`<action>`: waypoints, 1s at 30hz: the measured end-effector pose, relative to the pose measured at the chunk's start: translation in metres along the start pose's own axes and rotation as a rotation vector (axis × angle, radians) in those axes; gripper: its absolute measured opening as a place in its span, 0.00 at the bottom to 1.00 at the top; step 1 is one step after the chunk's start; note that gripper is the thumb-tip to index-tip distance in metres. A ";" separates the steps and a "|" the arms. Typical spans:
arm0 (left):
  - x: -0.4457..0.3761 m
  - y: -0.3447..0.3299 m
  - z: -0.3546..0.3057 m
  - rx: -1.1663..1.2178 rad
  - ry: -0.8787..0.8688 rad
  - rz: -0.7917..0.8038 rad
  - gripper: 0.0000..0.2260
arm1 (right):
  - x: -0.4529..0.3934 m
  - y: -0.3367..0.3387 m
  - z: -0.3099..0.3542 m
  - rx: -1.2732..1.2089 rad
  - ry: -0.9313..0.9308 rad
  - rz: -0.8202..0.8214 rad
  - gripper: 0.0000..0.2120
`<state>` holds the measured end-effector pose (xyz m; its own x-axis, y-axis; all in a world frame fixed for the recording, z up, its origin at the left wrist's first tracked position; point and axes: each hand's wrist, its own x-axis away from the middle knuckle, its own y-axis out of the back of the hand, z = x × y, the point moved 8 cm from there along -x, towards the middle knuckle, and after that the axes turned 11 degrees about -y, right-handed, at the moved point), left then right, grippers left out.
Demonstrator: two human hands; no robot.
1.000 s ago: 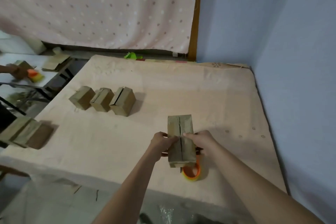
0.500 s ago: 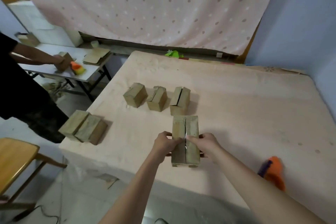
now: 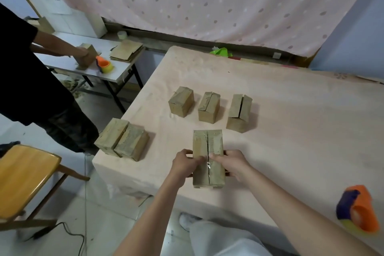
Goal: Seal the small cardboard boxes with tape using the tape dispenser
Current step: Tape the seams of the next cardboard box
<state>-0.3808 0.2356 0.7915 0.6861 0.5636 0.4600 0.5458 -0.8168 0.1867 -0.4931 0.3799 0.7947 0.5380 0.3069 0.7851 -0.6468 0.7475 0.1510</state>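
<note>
A long cardboard box (image 3: 208,145) lies near the front edge of the beige table (image 3: 291,110), its top seam running away from me. My left hand (image 3: 184,163) grips its left side and my right hand (image 3: 232,162) its right side, thumbs pressing the flaps together at the seam. An orange and blue tape dispenser (image 3: 358,207) lies on the table at the far right, well apart from both hands. Three small boxes (image 3: 209,107) stand in a row behind the held box. Two more boxes (image 3: 122,142) sit side by side at the table's left corner.
Another person in black (image 3: 31,81) works at a white side table (image 3: 116,70) on the left, with a box, an orange dispenser (image 3: 104,64) and flat cardboard (image 3: 126,51). A yellow chair (image 3: 22,176) stands lower left. A dotted curtain hangs behind.
The view has swung left and down, so the dispenser now sits at the far right. Both hands keep the same hold on the box; the box has hardly shifted on the table.
</note>
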 end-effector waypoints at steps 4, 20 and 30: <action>-0.029 0.031 0.004 -0.010 0.032 0.022 0.27 | -0.023 -0.030 0.014 -0.029 -0.020 0.004 0.11; -0.161 0.142 0.014 -0.232 0.099 0.158 0.30 | -0.112 -0.155 0.072 -0.152 -0.153 -0.051 0.10; -0.183 0.159 0.005 -0.525 0.007 0.380 0.23 | -0.105 -0.183 0.071 -0.189 -0.250 -0.082 0.08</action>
<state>-0.4169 0.0036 0.7324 0.7812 0.2236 0.5829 -0.0441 -0.9116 0.4087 -0.4697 0.1690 0.7275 0.4195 0.1040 0.9018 -0.4819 0.8673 0.1242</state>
